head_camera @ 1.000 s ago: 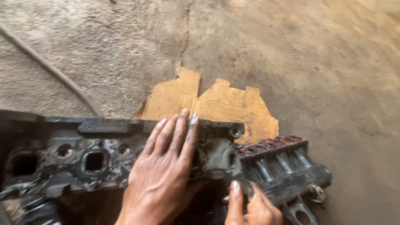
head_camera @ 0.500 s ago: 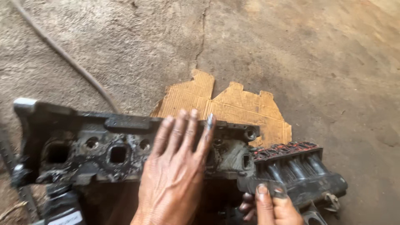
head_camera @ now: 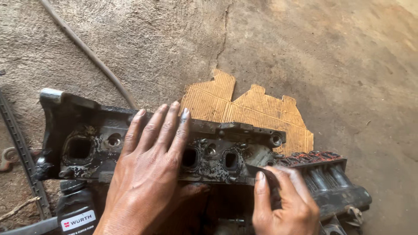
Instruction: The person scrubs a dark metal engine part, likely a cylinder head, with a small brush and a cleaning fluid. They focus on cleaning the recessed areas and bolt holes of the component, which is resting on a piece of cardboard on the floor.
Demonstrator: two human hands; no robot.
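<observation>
The grimy cylinder head (head_camera: 143, 146) is lying across the concrete floor (head_camera: 331, 61), partly over a cardboard scrap (head_camera: 248, 109). Your left hand (head_camera: 148, 182) is pressing flat on it, fingers spread, gripping nothing. Your right hand (head_camera: 285, 204) is pinching a thin flat scraper (head_camera: 261, 170) against its right end.

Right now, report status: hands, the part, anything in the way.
Left hand flat on the greasy cylinder head. Right hand presses a dark scraper to its face. Black bottle close by left wrist.
</observation>
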